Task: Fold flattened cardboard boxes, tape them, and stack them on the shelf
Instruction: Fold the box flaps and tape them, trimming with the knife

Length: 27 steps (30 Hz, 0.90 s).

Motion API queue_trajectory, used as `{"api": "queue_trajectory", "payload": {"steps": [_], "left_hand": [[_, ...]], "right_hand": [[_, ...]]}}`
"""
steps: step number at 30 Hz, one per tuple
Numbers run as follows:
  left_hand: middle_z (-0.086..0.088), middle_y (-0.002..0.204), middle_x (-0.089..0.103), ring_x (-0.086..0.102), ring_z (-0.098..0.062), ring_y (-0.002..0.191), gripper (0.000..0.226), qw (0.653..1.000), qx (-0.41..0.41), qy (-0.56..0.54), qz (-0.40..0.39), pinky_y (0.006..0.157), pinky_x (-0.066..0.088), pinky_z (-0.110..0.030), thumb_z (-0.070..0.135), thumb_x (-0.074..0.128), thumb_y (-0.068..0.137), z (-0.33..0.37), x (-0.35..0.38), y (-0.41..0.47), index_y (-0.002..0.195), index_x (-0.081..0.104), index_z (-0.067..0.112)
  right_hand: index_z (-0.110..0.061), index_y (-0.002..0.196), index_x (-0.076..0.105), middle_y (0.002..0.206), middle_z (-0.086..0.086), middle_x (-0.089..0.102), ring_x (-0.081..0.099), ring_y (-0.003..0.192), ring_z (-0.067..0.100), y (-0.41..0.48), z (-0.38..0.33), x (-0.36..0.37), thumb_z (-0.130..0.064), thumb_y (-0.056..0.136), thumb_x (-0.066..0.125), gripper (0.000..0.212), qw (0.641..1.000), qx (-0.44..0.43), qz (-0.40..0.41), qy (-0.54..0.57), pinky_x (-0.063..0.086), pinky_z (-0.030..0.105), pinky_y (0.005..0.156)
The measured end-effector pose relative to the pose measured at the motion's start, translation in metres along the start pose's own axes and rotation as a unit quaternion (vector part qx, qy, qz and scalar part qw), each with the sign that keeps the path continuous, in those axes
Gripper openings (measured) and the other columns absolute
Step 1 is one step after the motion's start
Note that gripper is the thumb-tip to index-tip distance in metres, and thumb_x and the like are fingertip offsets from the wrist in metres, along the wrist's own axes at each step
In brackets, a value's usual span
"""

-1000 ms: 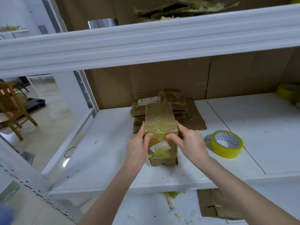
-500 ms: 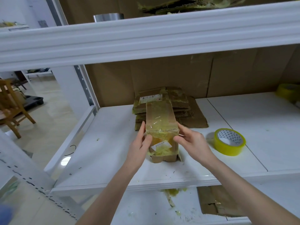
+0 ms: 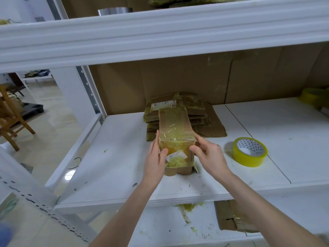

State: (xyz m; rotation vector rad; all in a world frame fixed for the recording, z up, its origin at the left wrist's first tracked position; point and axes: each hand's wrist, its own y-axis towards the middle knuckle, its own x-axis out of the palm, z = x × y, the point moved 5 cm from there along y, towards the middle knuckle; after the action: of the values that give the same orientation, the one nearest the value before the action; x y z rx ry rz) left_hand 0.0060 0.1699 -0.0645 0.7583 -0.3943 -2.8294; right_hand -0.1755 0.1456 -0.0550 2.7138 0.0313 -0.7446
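Lower tier, bottom right: cardboard scrap (image 3: pixel 229 218), torn.
Middle shelf (image 3: pixel 267 175), frame centre: taped box (image 3: pixel 175 129), standing on the white board, label on its near face.
Left hand (image 3: pixel 156 157): fingers along the box's left side, thumb on the front, grasping.
Right hand (image 3: pixel 210 157): fingers curled round the right edge, grasping.
Right of centre: yellow tape roll (image 3: pixel 250 151), lying flat, apart from the box.
Directly behind the box: flattened cardboard stack (image 3: pixel 195 107).

The left grip (image 3: pixel 154 158) and the right grip (image 3: pixel 211 155) are bare hands with slender fingers. Both forearms are uncovered up to the frame's edge.
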Motion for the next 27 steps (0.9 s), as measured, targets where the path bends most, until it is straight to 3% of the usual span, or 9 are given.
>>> {"api": "queue_trajectory", "payload": {"steps": [3, 5, 7, 11, 13, 15, 18, 22, 27], "left_hand": [[0.009, 0.143, 0.042, 0.046, 0.002, 0.121, 0.07, 0.999, 0.0, -0.019, -0.038, 0.1, 0.046, -0.027, 0.035, 0.056, 0.092, -0.004, -0.005, 0.001, 0.151, 0.018, 0.032], [0.011, 0.133, 0.052, 0.052, -0.007, 0.117, 0.071, 1.0, -0.023, 0.003, -0.008, 0.097, 0.048, -0.034, 0.055, 0.054, 0.083, 0.006, -0.012, 0.007, 0.147, 0.028, 0.035], [0.008, 0.12, 0.059, 0.056, -0.015, 0.106, 0.062, 0.996, -0.017, 0.085, 0.031, 0.09, 0.048, -0.035, 0.057, 0.05, 0.086, 0.022, -0.016, 0.012, 0.143, 0.037, 0.033], [-0.007, 0.113, 0.063, 0.056, -0.024, 0.101, 0.045, 0.985, -0.002, 0.153, 0.079, 0.085, 0.043, -0.036, 0.037, 0.031, 0.101, 0.025, -0.021, 0.012, 0.137, 0.048, 0.017], [-0.014, 0.115, 0.062, 0.056, -0.027, 0.105, 0.047, 0.992, -0.033, 0.092, 0.077, 0.089, 0.044, -0.038, 0.034, 0.025, 0.102, 0.016, -0.022, 0.007, 0.13, 0.054, 0.009], [-0.01, 0.109, 0.065, 0.059, -0.025, 0.105, 0.048, 0.993, -0.09, -0.036, 0.069, 0.092, 0.048, -0.038, 0.037, 0.023, 0.102, 0.009, -0.023, 0.007, 0.118, 0.063, 0.016], [0.003, 0.102, 0.068, 0.062, -0.016, 0.099, 0.042, 0.983, -0.13, -0.118, 0.054, 0.089, 0.05, -0.033, 0.053, 0.037, 0.097, 0.019, -0.022, 0.018, 0.106, 0.065, 0.024], [0.0, 0.107, 0.065, 0.06, -0.022, 0.101, 0.038, 0.991, -0.093, 0.063, 0.07, 0.092, 0.048, -0.04, 0.043, 0.04, 0.098, 0.033, -0.023, 0.031, 0.125, 0.055, 0.021], [-0.009, 0.095, 0.066, 0.061, -0.023, 0.093, 0.048, 0.986, -0.121, -0.042, 0.107, 0.085, 0.05, -0.034, 0.033, 0.022, 0.104, 0.016, -0.028, 0.026, 0.102, 0.065, 0.012]], "right_hand": [[-0.033, 0.138, 0.05, 0.103, -0.012, 0.069, 0.065, 0.094, 0.004, 0.003, -0.011, -0.005, -0.035, 0.083, 0.071, 0.059, 0.999, 0.019, -0.028, -0.023, 0.05, 0.021, 0.084], [-0.03, 0.125, 0.057, 0.095, -0.015, 0.068, 0.064, 0.086, 0.006, 0.008, -0.022, -0.007, -0.059, 0.073, 0.069, 0.061, 0.995, 0.031, -0.028, -0.088, 0.051, 0.025, 0.076], [-0.028, 0.109, 0.054, 0.08, -0.011, 0.062, 0.06, 0.079, 0.014, 0.013, -0.034, -0.008, -0.073, 0.073, 0.058, 0.057, 0.984, 0.035, -0.013, -0.173, 0.043, 0.03, 0.064], [-0.021, 0.113, 0.057, 0.073, -0.002, 0.064, 0.055, 0.073, 0.022, 0.019, -0.035, -0.003, -0.064, 0.089, 0.044, 0.051, 0.982, 0.009, 0.006, -0.187, 0.038, 0.033, 0.062], [-0.023, 0.123, 0.057, 0.075, -0.004, 0.065, 0.059, 0.077, 0.024, 0.014, -0.027, -0.002, -0.062, 0.091, 0.036, 0.054, 0.987, -0.005, -0.016, -0.159, 0.041, 0.033, 0.063], [-0.026, 0.125, 0.058, 0.08, -0.006, 0.066, 0.062, 0.086, 0.023, 0.01, -0.025, -0.004, -0.06, 0.094, 0.032, 0.054, 0.99, 0.003, -0.03, -0.137, 0.041, 0.032, 0.066], [-0.02, 0.109, 0.062, 0.089, 0.0, 0.069, 0.062, 0.09, 0.022, 0.016, -0.034, -0.005, -0.069, 0.089, 0.034, 0.06, 0.987, 0.045, -0.045, -0.145, 0.045, 0.033, 0.07], [-0.022, 0.077, 0.049, 0.079, 0.001, 0.064, 0.06, 0.081, 0.025, 0.031, -0.049, 0.003, -0.069, 0.088, 0.038, 0.05, 0.98, 0.079, -0.057, -0.176, 0.042, 0.033, 0.064], [-0.016, 0.082, 0.046, 0.073, 0.005, 0.057, 0.058, 0.078, 0.03, 0.028, -0.049, 0.007, -0.053, 0.1, 0.025, 0.046, 0.981, 0.057, -0.038, -0.183, 0.04, 0.036, 0.065]]}}
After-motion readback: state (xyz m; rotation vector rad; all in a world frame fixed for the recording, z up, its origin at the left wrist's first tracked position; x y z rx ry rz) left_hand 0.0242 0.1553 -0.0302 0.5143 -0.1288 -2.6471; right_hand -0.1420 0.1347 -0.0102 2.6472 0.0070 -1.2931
